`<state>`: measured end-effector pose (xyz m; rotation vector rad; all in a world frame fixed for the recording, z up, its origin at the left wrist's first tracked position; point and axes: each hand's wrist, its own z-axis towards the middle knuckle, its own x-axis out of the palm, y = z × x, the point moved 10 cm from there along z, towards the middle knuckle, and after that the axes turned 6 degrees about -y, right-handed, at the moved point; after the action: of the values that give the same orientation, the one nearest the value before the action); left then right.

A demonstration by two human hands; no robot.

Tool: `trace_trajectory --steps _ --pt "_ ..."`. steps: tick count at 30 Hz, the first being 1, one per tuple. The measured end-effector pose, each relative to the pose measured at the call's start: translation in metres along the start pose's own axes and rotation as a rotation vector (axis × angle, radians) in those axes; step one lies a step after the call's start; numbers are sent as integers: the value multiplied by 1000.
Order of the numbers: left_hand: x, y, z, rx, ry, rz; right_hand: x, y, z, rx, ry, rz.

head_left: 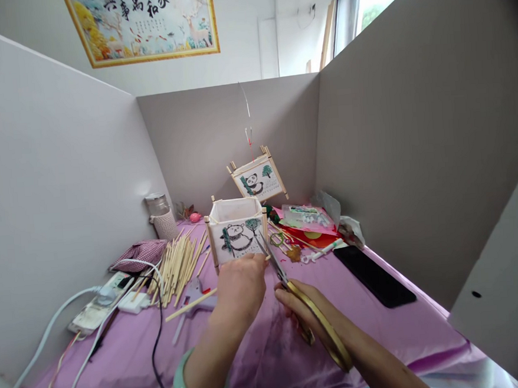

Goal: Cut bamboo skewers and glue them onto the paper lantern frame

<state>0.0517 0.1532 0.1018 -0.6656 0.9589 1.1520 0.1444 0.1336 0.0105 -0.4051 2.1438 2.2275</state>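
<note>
My left hand [242,287], with a pale green bangle at the wrist, is closed on a thin wooden stick [191,305] that points down to the left. The stick's other end shows just past my fingers. My right hand [309,308] grips gold-handled scissors [282,273], whose blades are parted near that end of the stick. Whether the blades touch it I cannot tell. Right behind my left hand stands a white box lantern [238,240] with stick corners and a panda drawing. A similar lantern [261,185] hangs tilted from a wire behind it.
Loose sticks [179,264], a glue gun [200,301], a power strip [98,305] with cables and a checked pouch [139,254] lie left. A jar [160,215] stands behind. On the right are red packets [308,236] and a black phone [373,276]. Grey partitions [227,125] enclose the table.
</note>
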Motion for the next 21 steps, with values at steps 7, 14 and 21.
trace_trajectory --steps 7,14,21 --pt "1 7 2 -43 45 -33 3 -8 0 75 15 18" --pt "4 15 6 -57 99 -193 4 -9 0 67 31 0" --pt "13 15 10 -47 147 -298 2 -5 1 40 16 -23"
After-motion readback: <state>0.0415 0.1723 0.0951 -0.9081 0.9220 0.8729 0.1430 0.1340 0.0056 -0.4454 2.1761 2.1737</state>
